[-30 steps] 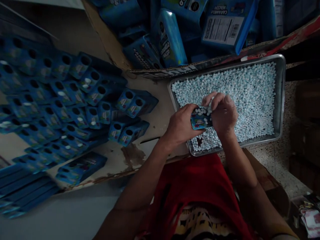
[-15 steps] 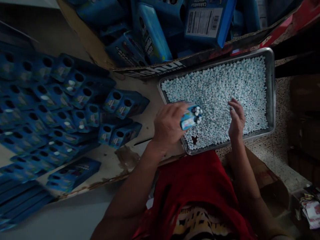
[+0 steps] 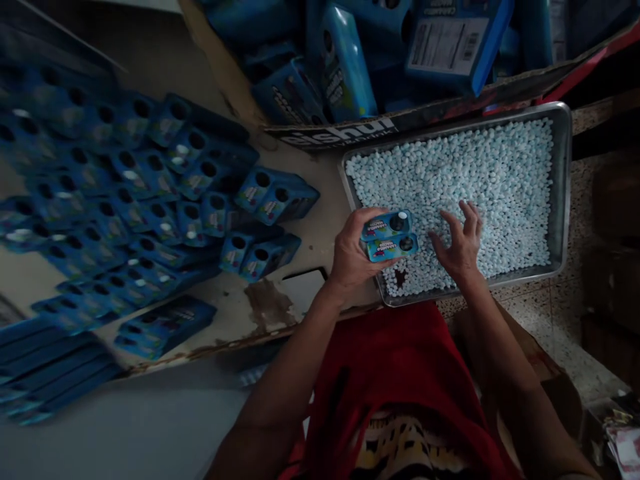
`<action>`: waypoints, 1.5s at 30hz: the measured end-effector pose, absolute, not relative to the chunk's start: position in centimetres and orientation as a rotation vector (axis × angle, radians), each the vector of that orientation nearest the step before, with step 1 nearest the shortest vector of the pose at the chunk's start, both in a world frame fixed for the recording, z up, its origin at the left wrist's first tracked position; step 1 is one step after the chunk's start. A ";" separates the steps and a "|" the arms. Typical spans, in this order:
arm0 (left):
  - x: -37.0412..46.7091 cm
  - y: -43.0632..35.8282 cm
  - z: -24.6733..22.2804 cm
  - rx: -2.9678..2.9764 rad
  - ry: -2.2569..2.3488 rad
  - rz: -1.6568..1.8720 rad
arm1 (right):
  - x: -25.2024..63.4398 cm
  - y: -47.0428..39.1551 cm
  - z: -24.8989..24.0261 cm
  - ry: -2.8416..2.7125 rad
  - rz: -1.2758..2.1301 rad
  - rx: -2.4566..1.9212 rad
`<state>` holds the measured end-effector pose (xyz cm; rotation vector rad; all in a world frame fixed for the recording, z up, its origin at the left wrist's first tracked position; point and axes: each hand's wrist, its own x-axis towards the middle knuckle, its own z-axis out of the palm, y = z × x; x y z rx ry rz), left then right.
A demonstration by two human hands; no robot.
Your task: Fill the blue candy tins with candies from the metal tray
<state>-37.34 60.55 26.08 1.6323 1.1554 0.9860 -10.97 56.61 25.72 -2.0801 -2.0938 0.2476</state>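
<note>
My left hand (image 3: 354, 250) is wrapped round two small blue boxes (image 3: 391, 248) held side by side over the left part of a metal tray (image 3: 561, 193). Each box has a round hole in its end, and something white shows in the upper one. Pale blue and white candies (image 3: 450, 160) fill the tray, with a small dark gap near its lower left corner. My right hand (image 3: 460, 243) is just right of the boxes, low over the candies, fingers spread and holding nothing.
Many blue boxes (image 3: 160, 213) stand in rows on the worktop (image 3: 227, 303) at the left. A cardboard carton (image 3: 345, 133) of larger-looking blue boxes lies beyond the tray. Flat blue packs (image 3: 55, 373) are stacked at the lower left.
The boxes in my left hand have tipped so both holes face up more, and the white candies heaped at them are gone. My right hand has opened and moved closer to them. The view has shifted.
</note>
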 end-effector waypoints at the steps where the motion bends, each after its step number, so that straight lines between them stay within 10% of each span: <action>1: -37.6 60.5 25.9 1.607 1.099 1.005 | -11.1 56.3 25.7 -2.144 0.266 -2.062; 24: -43.9 60.8 23.9 1.380 1.130 1.288 | -13.0 60.6 23.6 -2.219 0.305 -2.091; 36: -42.3 60.7 24.1 1.491 1.120 1.141 | -15.0 62.2 30.1 -0.364 1.548 -1.356; 45: -39.3 60.9 25.9 1.784 1.311 0.839 | -23.0 61.1 33.9 -0.543 1.238 -1.183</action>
